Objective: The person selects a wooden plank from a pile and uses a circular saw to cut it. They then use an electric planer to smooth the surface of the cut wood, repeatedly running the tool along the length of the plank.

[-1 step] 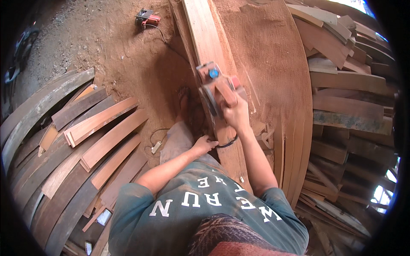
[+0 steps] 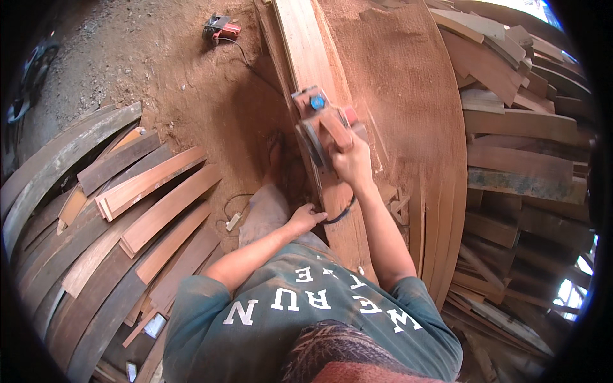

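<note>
My right hand (image 2: 352,159) is closed around the rear handle of an electric hand planer (image 2: 314,121) with a blue front knob. The planer rests on a long wooden board (image 2: 308,48) that runs away from my body; motion blurs its edges slightly. A black power cord (image 2: 348,209) loops from behind the planer across the near part of the board to my left hand (image 2: 308,218). My left fingers are pinched on that cord beside the board's left edge. The planer hides the board's surface beneath it.
Stacked curved planks (image 2: 159,246) lie to my left, and more lumber (image 2: 520,156) is piled on the right. A red and black power tool (image 2: 221,29) with a cord sits on the dusty ground at the far left. Sawdust (image 2: 402,83) covers the wide surface right of the board.
The planer and my right hand have shifted slightly forward along the board. More of the cord's loop shows behind it. My left hand stays in nearly the same place.
</note>
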{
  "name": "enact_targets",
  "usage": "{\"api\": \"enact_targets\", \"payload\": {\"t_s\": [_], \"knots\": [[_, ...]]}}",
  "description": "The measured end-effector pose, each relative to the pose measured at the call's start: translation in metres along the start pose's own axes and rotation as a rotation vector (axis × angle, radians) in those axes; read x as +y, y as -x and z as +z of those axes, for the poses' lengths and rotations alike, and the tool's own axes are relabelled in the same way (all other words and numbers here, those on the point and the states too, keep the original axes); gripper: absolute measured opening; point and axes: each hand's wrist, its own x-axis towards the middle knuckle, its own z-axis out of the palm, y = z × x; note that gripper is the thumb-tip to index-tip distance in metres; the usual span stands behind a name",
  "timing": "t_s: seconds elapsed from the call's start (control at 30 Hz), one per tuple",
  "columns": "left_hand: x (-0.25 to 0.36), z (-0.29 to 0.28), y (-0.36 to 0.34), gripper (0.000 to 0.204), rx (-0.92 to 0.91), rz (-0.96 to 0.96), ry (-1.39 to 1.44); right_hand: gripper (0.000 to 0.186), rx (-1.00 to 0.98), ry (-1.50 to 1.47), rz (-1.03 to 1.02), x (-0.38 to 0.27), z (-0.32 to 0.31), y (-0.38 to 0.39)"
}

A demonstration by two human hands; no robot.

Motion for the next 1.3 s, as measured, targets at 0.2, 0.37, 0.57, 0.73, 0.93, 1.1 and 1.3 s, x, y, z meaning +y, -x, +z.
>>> {"api": "enact_targets", "payload": {"t_s": [0.2, 0.37, 0.57, 0.73, 0.93, 1.1, 1.3], "knots": [[-0.021, -0.001, -0.027, 0.062, 0.043, -0.054, -0.044, 0.028, 0.012, 0.114, -0.13, -0.05, 0.029, -0.143], [-0.011, -0.009, -0.035, 0.075, -0.079, -0.237, 0.108, 0.033, 0.031, 0.165, -0.307, -0.109, 0.053, -0.255], [-0.004, -0.044, -0.042, 0.077, -0.083, -0.223, 0.385, 0.035, 0.159, 0.233, -0.379, -0.182, 0.08, -0.389], [0.011, -0.093, -0.038, 0.063, 0.103, -0.097, 0.35, 0.042, 0.134, 0.158, -0.284, -0.183, 0.069, -0.416], [-0.014, -0.114, -0.032, 0.059, 0.163, -0.134, 0.024, 0.046, 0.054, 0.079, -0.004, -0.172, 0.033, -0.309], [-0.01, -0.103, -0.013, 0.054, -0.1, -0.12, -0.428, 0.023, 0.159, 0.172, -0.363, -0.045, 0.02, -0.188], [-0.015, -0.083, 0.005, 0.038, 0.143, 0.149, -0.633, 0.03, -0.078, 0.025, 0.056, 0.076, -0.035, 0.092]]}}
